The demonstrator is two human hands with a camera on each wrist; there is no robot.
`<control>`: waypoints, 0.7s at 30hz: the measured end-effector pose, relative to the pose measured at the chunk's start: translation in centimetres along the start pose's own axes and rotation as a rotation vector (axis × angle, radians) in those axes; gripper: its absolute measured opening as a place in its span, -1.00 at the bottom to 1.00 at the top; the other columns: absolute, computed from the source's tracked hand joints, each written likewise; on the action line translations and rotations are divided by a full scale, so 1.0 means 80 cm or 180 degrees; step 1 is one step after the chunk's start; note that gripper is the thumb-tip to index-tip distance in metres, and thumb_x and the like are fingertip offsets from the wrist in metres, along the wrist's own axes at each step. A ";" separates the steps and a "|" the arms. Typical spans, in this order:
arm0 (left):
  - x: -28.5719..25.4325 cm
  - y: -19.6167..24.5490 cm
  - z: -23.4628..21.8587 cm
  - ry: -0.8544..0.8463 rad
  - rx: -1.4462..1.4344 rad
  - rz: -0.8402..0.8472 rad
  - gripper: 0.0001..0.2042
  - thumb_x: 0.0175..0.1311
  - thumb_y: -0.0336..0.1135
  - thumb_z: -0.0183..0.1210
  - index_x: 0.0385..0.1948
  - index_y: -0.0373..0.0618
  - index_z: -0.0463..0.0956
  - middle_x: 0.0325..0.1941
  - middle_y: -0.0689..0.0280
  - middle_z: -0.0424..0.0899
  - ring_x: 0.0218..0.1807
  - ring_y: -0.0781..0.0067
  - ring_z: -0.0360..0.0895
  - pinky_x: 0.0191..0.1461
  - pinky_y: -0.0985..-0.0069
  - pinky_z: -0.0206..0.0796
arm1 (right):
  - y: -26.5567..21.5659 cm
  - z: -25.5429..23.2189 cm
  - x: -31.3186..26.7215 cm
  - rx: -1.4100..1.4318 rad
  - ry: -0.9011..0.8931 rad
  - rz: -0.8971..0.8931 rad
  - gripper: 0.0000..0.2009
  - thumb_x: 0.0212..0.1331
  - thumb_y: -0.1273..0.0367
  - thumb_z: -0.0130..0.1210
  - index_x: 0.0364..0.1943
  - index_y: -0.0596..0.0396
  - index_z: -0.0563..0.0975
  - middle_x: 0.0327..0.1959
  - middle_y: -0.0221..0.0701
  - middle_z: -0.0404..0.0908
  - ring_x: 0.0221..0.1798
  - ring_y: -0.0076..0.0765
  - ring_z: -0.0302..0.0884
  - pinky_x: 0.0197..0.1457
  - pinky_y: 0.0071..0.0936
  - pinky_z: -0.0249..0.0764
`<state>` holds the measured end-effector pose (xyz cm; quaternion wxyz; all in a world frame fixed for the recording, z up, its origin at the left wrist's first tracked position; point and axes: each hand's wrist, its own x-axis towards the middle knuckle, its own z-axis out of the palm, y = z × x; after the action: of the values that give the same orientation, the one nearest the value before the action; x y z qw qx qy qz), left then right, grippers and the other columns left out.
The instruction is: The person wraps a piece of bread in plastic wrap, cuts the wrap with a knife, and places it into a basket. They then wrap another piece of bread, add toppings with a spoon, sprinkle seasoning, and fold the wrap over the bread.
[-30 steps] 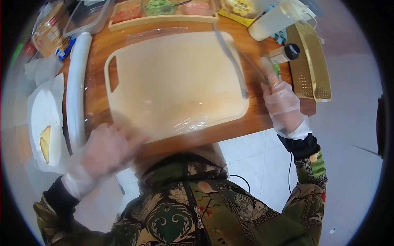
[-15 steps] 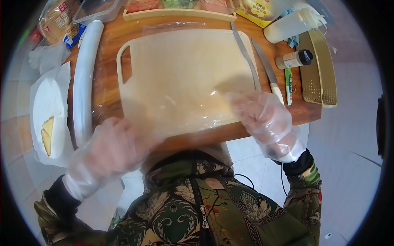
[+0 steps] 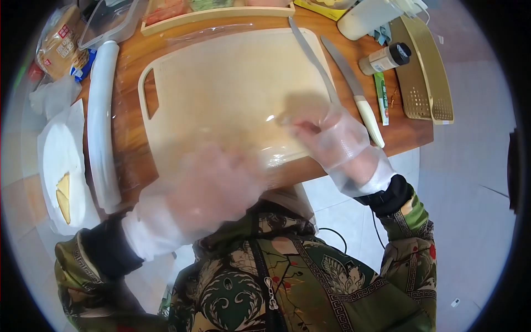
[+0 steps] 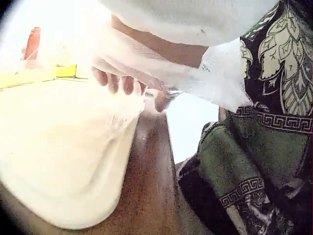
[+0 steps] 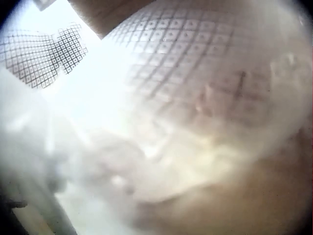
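Observation:
A cream cutting board lies on the wooden table with clear plastic film glinting along its front edge. My gloved left hand, blurred by motion, is over the front edge of the board. In the left wrist view its fingertips bend down, with filmy folds just beneath them. My gloved right hand hovers over the front right of the board, fingers bent. Whether either hand pinches the film I cannot tell. A white-handled knife and a long narrow metal blade lie by the board's right side.
On the left are a long white roll, yellow triangular slices on white paper and bagged bread. A wooden tray of food is behind. To the right stand a gold basket, a shaker and a green packet.
My right hand has let go of the knife, now lying on the table, and has come left over the board. My left hand has moved right along the front edge.

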<state>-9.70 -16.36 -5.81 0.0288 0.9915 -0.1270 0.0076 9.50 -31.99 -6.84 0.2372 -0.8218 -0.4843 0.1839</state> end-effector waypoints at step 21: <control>0.031 0.007 0.008 -0.0410 0.0205 0.0057 -0.85 0.00 -0.35 0.16 -0.36 -0.03 0.50 -0.43 0.39 0.46 -0.30 0.41 0.51 -0.35 0.44 0.27 | 0.011 0.010 0.003 0.0032 -0.0151 -0.0126 -0.73 0.18 0.13 0.21 -0.45 0.01 0.61 -0.48 -0.28 0.63 -0.28 0.00 0.58 -0.23 -0.11 0.51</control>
<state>-7.47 -17.57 -6.34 -0.0115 0.9891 -0.1371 -0.0519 9.80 -31.96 -7.99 0.2334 -0.8063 -0.5050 0.2010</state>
